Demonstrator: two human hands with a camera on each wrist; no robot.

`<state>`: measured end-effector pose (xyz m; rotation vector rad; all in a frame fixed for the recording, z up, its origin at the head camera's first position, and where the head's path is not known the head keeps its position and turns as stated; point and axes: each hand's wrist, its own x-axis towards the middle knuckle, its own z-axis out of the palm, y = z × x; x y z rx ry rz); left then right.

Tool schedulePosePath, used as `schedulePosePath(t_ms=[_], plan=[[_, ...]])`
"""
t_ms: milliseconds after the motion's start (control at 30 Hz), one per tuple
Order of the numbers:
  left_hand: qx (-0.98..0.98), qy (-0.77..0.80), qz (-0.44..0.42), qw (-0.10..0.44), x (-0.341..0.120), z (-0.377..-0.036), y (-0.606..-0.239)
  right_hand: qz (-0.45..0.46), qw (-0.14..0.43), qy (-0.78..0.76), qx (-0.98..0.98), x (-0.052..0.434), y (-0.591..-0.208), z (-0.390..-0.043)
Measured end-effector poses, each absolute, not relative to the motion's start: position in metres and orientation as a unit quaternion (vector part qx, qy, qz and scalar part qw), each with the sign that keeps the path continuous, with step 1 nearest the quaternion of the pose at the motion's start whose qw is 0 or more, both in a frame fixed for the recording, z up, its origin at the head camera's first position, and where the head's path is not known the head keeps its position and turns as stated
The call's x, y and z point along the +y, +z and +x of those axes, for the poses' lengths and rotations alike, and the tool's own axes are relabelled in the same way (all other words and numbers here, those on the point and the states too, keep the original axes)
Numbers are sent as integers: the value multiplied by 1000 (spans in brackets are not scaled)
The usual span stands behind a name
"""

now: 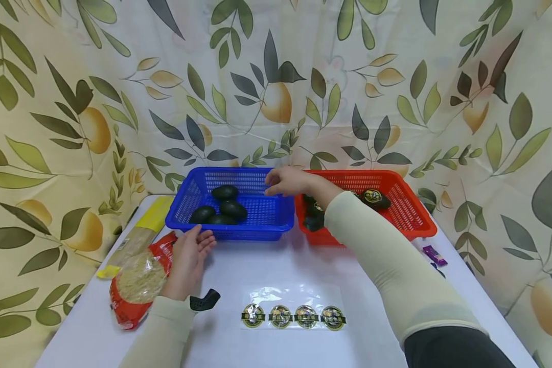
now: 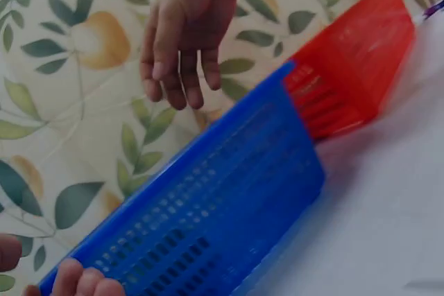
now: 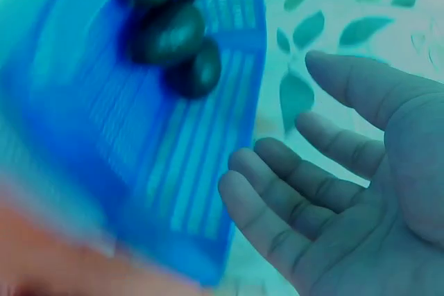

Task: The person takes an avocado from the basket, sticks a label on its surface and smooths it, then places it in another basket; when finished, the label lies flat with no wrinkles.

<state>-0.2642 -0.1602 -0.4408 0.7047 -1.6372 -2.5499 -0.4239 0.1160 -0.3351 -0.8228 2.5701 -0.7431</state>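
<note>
In the head view a blue plastic basket (image 1: pixel 257 235) holds several dark green avocados (image 1: pixel 233 209) at its left side. My right hand (image 1: pixel 289 181) hovers above that basket's right end, fingers loosely bent with nothing in them; the right wrist view shows its bare palm (image 3: pixel 374 192). By the front left corner of the blue basket is my left hand (image 1: pixel 192 260), palm turned inward and fingers relaxed. Whether it touches the rim I cannot tell. A red basket (image 1: pixel 411 214) on the right contains avocados with round gold-and-black stickers (image 1: pixel 373 197), partly hidden by my right arm.
A clear sheet with several round stickers (image 1: pixel 306 317) lies on the white table (image 1: pixel 267 271) in front. To the left are a red-and-clear food bag (image 1: pixel 140 281) and a yellow-ended packet (image 1: pixel 135 243). A small purple wrapper (image 1: pixel 434 255) lies right of the red basket. Patterned cloth (image 1: pixel 276 76) hangs behind.
</note>
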Motion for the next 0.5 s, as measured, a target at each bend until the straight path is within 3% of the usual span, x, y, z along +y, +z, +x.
schedulePosePath(t_ms=[233,500], plan=[[-570,-775,274,-8,-181,-273,-433,-309,237,-316,865,59,-352,-436],[-574,-768,282,0,-188,-279,-435,-306,255,-314,862,25,-376,-459]])
